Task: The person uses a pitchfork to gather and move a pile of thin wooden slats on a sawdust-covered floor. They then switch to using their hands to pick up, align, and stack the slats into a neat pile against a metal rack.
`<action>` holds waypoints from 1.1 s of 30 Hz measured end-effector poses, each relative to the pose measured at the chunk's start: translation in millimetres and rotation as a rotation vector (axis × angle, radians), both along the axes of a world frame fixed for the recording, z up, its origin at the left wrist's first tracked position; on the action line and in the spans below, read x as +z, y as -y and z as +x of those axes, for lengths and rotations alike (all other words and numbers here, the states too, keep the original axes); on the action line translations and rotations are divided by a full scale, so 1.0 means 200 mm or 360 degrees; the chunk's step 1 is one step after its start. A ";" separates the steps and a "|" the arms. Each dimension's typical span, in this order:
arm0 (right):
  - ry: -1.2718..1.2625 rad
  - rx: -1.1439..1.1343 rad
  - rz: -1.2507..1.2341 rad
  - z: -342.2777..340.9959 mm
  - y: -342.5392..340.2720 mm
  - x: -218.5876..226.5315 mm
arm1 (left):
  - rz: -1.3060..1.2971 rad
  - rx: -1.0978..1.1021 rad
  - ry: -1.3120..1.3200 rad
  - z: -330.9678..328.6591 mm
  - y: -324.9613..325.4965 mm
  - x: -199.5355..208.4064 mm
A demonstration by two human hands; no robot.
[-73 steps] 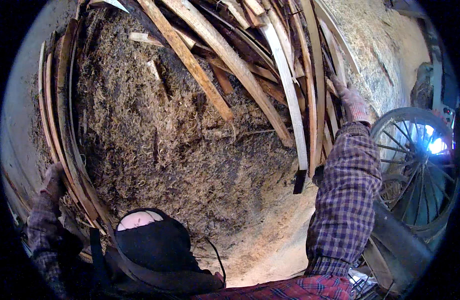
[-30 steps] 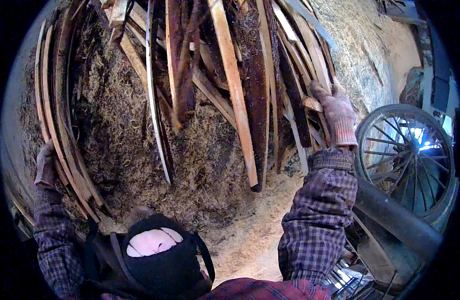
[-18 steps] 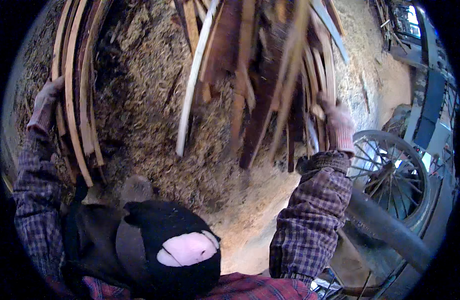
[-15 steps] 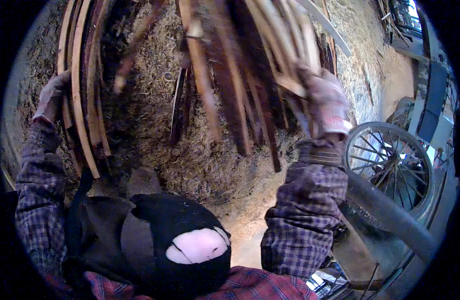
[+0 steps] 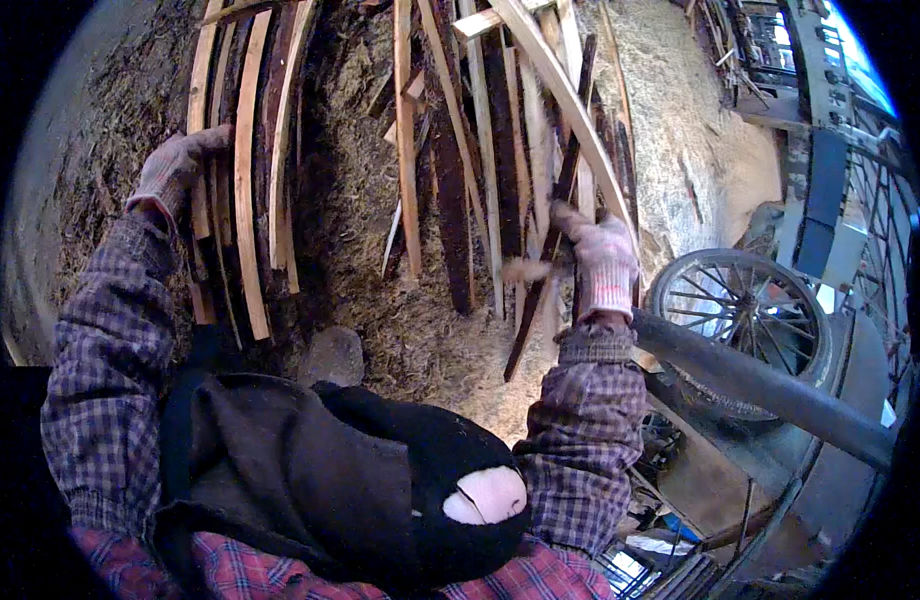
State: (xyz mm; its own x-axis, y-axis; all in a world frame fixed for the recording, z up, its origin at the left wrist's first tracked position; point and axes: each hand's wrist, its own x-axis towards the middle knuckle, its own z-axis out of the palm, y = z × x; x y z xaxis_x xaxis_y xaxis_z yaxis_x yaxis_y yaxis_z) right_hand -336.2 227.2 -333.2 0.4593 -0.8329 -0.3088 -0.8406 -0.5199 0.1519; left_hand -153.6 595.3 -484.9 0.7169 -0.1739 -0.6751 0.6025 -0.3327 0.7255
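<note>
Your gloved left hand (image 5: 172,168) rests flat, fingers together, on the curved pale wooden slats (image 5: 242,170) leaning against the straw-covered heap (image 5: 355,200). Your gloved right hand (image 5: 598,252) has its fingers wrapped around long dark and pale wooden strips (image 5: 500,170), beside the spoked metal wheel (image 5: 740,310).

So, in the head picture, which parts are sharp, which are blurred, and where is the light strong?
Head view: the left hand on the curved slats is sharp; the right hand is somewhat blurred, and the dark stick at it too. Sun lies bright on the sawdust at upper right, while the slats at left stand in shade. Straight boards bend toward the rim, and the corners are black.
</note>
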 end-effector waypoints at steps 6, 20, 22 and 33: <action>-0.0060 -0.0363 0.0253 -0.11 0.00 -0.10 | 0.0079 0.0031 0.0145 0.01 -0.04 -0.06; 0.0392 -0.0946 -0.0059 -1.28 -0.20 -0.28 | -0.0260 0.0112 -0.0130 0.06 -0.08 -0.15; 0.1528 -0.1601 0.0150 -1.44 -0.34 -0.41 | -0.0229 0.0081 -0.0088 0.06 -0.05 -0.15; 0.0849 -0.1279 -0.0118 -0.76 0.07 -0.38 | -0.0551 0.0094 -0.0032 0.08 -0.09 -0.26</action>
State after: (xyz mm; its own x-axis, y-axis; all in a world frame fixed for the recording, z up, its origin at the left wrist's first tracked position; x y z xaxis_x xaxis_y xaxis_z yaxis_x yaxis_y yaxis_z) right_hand -488.7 214.1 -408.9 -0.1916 -0.9685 -0.1590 -0.9090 0.2361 -0.3434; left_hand -137.4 613.6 -536.8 0.7198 -0.3539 -0.5973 0.6286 -0.0330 0.7771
